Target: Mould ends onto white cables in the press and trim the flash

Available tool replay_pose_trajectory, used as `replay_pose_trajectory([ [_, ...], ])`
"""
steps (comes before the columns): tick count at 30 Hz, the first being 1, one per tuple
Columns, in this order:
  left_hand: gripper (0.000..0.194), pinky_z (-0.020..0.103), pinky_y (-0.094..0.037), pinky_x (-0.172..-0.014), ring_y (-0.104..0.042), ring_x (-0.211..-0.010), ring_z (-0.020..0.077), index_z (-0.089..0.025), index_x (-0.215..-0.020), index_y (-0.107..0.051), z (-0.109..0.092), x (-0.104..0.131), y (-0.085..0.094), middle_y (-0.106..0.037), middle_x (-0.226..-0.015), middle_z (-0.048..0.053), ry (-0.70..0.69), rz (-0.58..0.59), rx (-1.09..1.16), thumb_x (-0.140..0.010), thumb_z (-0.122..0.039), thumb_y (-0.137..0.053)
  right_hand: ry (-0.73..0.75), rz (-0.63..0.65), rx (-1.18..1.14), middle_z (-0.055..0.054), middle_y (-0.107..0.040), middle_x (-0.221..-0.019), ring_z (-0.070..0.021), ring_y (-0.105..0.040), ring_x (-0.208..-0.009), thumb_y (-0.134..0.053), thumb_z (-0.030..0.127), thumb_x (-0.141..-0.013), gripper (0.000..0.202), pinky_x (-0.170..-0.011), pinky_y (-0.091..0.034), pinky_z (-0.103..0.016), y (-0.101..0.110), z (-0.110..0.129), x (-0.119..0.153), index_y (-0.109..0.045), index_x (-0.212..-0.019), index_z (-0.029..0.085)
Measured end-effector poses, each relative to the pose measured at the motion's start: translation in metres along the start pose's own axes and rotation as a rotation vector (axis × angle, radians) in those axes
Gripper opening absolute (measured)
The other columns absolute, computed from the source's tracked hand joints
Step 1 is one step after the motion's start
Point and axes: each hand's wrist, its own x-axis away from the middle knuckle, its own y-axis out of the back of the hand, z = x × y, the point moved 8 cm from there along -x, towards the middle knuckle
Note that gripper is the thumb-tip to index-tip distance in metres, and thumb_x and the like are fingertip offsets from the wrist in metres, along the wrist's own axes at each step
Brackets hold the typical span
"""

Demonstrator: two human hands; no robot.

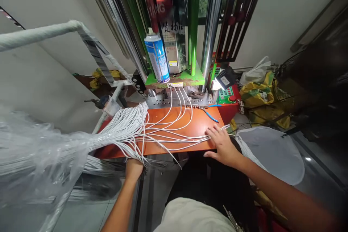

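Note:
White cables (127, 123) in a large bundle spread from the left across the orange board (160, 114). My left hand (134, 169) is at the board's near edge, under hanging cables, its fingers hidden by them. On the board's right end my right hand (221, 146) lies palm down over several cable ends, thumb apart and fingers stretched out. Several other cables curve up to the press machine's green plate (187, 79), their ends hidden beneath it. Blue-handled pliers (209, 114) rest at the board's far edge, near my right hand.
A blue and white spray can (159, 58) stands on the green plate. Right of the press is a control panel (227, 96) with a red button. A white round container (274, 152) is at right, a wrapped frame (40, 36) at left. Scissors (231, 217) are near my lap.

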Motion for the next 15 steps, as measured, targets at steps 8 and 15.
replay_pose_trajectory([
  [8, 0.024, 0.035, -0.051, -0.07, -0.077, -0.093, 0.0379, -0.021, -0.072, -0.068, 0.007, 0.042, 0.026, -0.079, -0.084, 0.016, 0.002, 0.178, -0.155, -0.09, -0.036, -0.06, 0.063, 0.175, -0.093, -0.012, -0.065, -0.12, -0.0272, -0.06, -0.114, -0.066, 0.011, -0.092, 0.03, -0.097, -0.049, -0.037, 0.012, 0.015, -0.035, -0.063, -0.12, 0.018],
  [15, 0.033, 0.031, -0.057, -0.075, -0.075, -0.077, 0.0236, -0.024, -0.103, -0.075, -0.125, 0.104, 0.072, -0.08, -0.089, 0.005, -0.525, -0.001, 0.005, -0.103, -0.05, -0.055, -0.007, 0.357, -0.092, -0.014, -0.066, -0.104, -0.025, -0.063, -0.097, -0.056, -0.002, -0.081, 0.027, -0.084, -0.047, -0.032, 0.022, 0.0, -0.037, -0.064, -0.101, 0.013],
])
